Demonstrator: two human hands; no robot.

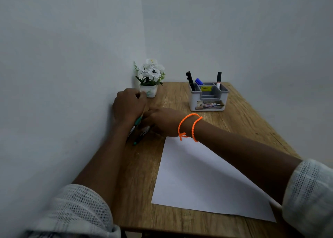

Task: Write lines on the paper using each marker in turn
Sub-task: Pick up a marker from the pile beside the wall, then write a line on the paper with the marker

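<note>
A blank white sheet of paper (pixel 194 180) lies on the wooden table (pixel 239 119). At the table's left edge, by the wall, my left hand (pixel 128 105) is closed around markers, a green one (pixel 137 120) showing below the fist. More markers (pixel 142 132) lie or hang just beneath it, partly hidden. My right hand (pixel 162 121), with two orange bracelets on the wrist, reaches across and touches those markers; what its fingers hold is hidden. A grey-and-white organizer (pixel 207 99) at the back holds two black markers and a blue one (pixel 199 81).
A small white pot of white artificial flowers (pixel 150 77) stands in the back left corner, right behind my left hand. White walls close off the table at the left and back. My right forearm crosses over the paper's upper right part.
</note>
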